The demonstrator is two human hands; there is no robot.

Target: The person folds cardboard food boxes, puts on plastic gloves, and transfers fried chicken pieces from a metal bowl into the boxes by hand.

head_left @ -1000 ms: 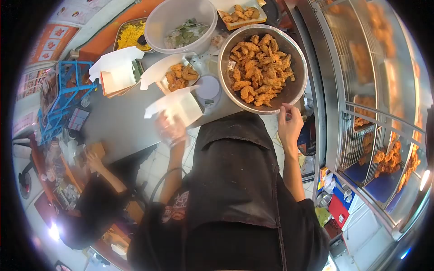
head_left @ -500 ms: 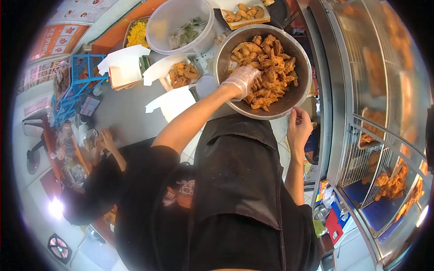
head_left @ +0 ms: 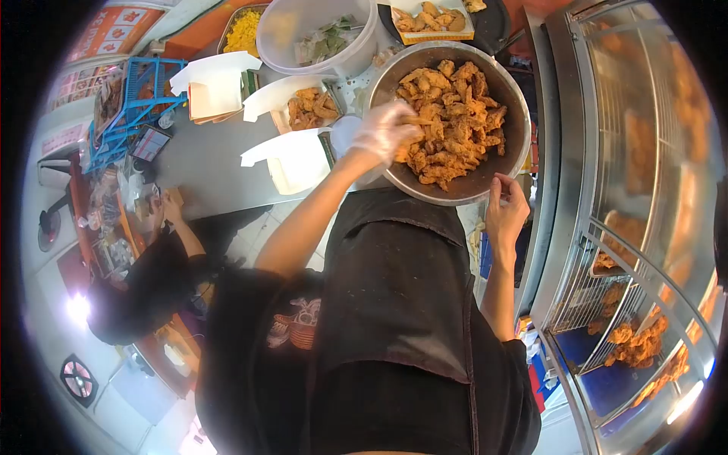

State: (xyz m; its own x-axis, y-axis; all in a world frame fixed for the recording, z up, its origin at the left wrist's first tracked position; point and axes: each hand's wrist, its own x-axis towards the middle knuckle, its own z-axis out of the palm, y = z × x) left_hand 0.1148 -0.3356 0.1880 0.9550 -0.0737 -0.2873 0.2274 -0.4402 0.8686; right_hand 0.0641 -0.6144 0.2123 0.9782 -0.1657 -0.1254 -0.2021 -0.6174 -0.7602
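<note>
**Gloved left hand (head_left: 387, 135) grips fried chicken (head_left: 451, 121) at a steel bowl (head_left: 485, 171)**

Seen from above, a person in a dark apron (head_left: 387, 288) faces a metal counter (head_left: 227, 163). The fried chicken lies heaped in the wide steel bowl, just in front of the apron. The left hand, in a clear plastic glove, is over the bowl's left side, fingers curled around what looks like a piece or two. The bare right hand (head_left: 508, 212) is at the bowl's near right rim, thumb and forefinger close together; whether they pinch the rim or only sit beside it cannot be told.

The work looks partway along. The middle box (head_left: 309, 110), lid raised, already holds chicken, while the nearest box (head_left: 299, 168) and the far-left box (head_left: 214, 98) stand open, showing only pale insides. Plenty remains in the bowl.

Some things are hard to make out. The gloved hand is blurred, so the exact number of pieces in its grip is uncertain. A pale round plate (head_left: 345, 133) beside the boxes is partly covered. At the top edge, a translucent tub (head_left: 277, 45) with something leafy inside is cut off. On the left, a co-worker's hands (head_left: 173, 206) are too small to read clearly. Behind the glass cabinet (head_left: 644, 189) on the right, more fried pieces look smeared.
</note>
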